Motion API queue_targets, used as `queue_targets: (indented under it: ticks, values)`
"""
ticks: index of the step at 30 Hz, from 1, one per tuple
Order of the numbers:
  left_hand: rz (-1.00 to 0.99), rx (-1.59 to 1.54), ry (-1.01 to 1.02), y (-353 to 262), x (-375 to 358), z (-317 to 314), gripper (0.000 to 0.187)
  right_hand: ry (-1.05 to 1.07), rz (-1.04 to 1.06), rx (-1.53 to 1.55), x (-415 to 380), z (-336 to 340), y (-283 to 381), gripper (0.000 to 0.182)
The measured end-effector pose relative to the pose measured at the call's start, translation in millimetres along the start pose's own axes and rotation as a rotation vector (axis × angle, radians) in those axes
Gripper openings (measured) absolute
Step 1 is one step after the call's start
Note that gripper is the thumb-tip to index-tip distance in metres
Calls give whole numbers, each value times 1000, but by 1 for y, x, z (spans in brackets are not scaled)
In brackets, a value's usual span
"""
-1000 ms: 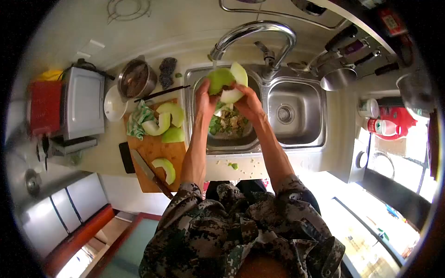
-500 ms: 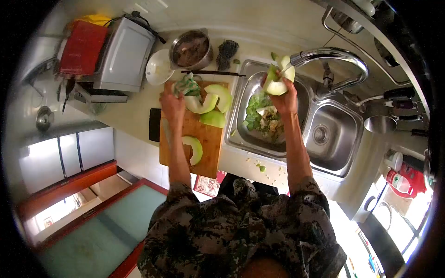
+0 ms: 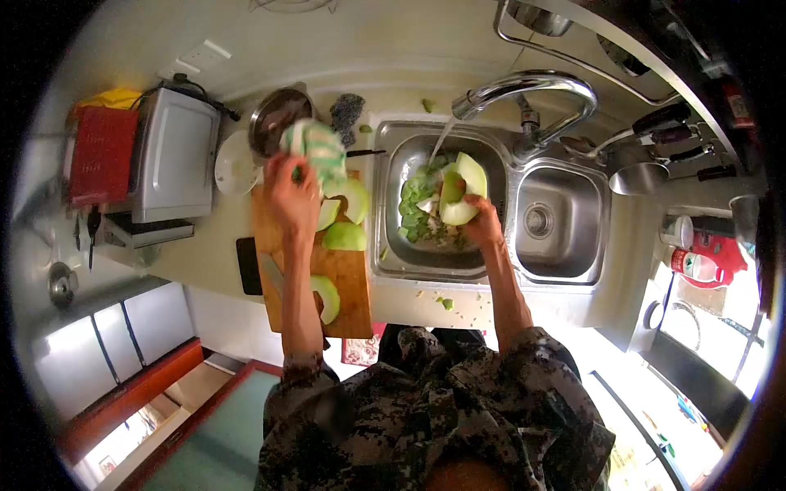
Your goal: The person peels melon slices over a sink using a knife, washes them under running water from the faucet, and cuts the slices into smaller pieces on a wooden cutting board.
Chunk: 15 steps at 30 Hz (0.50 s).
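My left hand (image 3: 292,194) is closed on a green-and-white striped cloth (image 3: 318,150), raised above the far end of the wooden cutting board (image 3: 352,282) and blurred by motion. In the left sink basin, my right hand (image 3: 485,222) grips a curved piece of pale green melon (image 3: 471,174) with a hollowed middle. Green peelings and pale scraps (image 3: 416,200) lie beneath it. Water runs from the tap (image 3: 557,79) close to the melon. Several more melon pieces (image 3: 344,237) rest on the board, and a knife blade (image 3: 272,272) shows at its left side.
Behind the board stand a metal pot (image 3: 282,106), a white plate (image 3: 237,164) and a dark scouring mesh (image 3: 346,113). A black phone (image 3: 248,266) lies left of the board. The right sink basin (image 3: 561,254) adjoins the left. Small scraps (image 3: 446,304) dot the front counter.
My right hand has lowered the melon piece from beside the tap into the left basin. My left hand has lifted the striped cloth off the melon pieces. The view has shifted.
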<state>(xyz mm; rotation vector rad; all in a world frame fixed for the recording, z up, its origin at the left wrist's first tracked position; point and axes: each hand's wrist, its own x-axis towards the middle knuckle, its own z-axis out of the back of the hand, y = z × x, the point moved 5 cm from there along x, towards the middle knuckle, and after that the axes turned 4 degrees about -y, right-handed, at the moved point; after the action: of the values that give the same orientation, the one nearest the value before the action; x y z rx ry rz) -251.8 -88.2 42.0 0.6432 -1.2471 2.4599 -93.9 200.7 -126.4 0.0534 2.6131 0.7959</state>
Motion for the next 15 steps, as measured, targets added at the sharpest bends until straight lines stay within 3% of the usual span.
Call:
queue_targets:
  ticks: [1,3,5,9,10,12,13,14,15]
  values:
    - [-213,129,-79,-27,21,-17,12,24,-27,46,-11,-3,1,51]
    - [-234,189,-41,-19,55,-57,13,-98,-63,130,-20,3,-1,45]
    - [-272,289,12,-10,67,-88,26,-66,-17,91,-34,-9,9,58]
    - [349,-23,588,-15,-1,-137,47,41,-39,294,-30,-7,11,55]
    - [674,-270,710,2,-47,-165,46,66,-64,375,-20,0,4,50]
    - [1059,-721,912,-20,-102,-200,43,74,-68,349,-8,-1,5,46]
    - [1110,-921,1008,-44,-108,-208,39,55,-67,298,1,-1,5,45]
    - [1155,-997,939,-54,-102,-215,36,-107,-57,170,9,7,3,42]
    - [1208,-1071,861,-56,-97,-221,34,-27,-105,84,7,-12,22,40]
